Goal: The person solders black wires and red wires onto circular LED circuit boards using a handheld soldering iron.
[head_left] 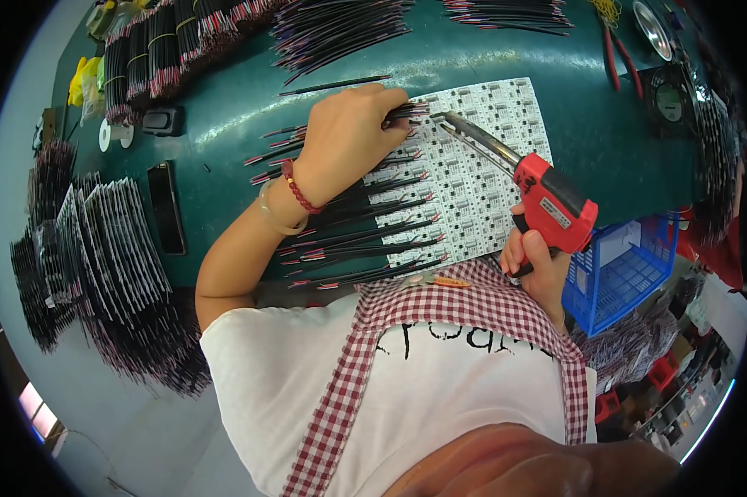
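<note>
My left hand (352, 132) is closed around a few short black cables (402, 114), whose stripped ends reach over the top left of a white circuit board panel (489, 174). In my right hand (535, 263) is a red and black soldering gun (551, 203), gripped by its handle. Its metal tip points up and left, close to the cable ends; whether they touch I cannot tell. Below my left hand, several black cables (365, 236) lie in rows with their ends over the panel's left edge. One loose cable (334, 85) rests just above that hand.
Bundled black cables (162, 58) and a loose pile (336, 37) lie along the table's far side. A phone (167, 207) and stacked wired panels (112, 248) are at left. Red-handled pliers (621, 62) lie far right. A blue basket (618, 282) stands below the table's right edge.
</note>
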Demonstrator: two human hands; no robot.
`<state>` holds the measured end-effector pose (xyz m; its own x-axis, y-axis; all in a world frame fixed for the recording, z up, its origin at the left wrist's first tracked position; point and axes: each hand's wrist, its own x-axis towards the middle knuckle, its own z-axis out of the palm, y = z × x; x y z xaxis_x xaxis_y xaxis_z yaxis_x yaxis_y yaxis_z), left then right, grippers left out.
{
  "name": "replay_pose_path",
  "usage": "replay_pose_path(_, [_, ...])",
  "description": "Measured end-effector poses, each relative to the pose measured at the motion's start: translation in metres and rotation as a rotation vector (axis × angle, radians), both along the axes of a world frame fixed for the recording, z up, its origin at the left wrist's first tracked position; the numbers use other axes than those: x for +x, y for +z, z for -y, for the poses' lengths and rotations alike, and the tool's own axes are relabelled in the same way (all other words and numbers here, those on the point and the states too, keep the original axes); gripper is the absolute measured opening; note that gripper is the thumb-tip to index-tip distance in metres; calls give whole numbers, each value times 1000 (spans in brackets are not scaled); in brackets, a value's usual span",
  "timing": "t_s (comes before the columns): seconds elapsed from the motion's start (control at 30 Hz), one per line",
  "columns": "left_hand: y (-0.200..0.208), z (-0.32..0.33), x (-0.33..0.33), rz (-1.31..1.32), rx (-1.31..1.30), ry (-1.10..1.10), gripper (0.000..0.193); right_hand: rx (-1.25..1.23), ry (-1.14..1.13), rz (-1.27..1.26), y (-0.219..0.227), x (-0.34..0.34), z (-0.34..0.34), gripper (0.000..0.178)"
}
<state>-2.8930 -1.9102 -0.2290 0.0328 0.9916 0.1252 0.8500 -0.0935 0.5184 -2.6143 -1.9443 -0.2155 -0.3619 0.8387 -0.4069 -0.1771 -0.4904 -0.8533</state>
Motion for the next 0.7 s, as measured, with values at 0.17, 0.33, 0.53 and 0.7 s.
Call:
replay_pose_path(0.17, [-2, -1, -1, -17, 21, -23, 12, 24, 45, 26, -4, 0, -1, 30])
replay_pose_path(0.33, [-4, -2, -2, -7, 37, -29, 12, 7, 51, 100, -3, -2, 0, 27])
replay_pose_path(0.53, [-3, -2, -2, -14, 24, -31, 12, 64, 129, 233, -11, 12, 4, 23])
replay_pose_path(0.7, [-4, -2, -2, -20, 32, -32, 12, 167, 111, 347, -14, 10, 4, 28])
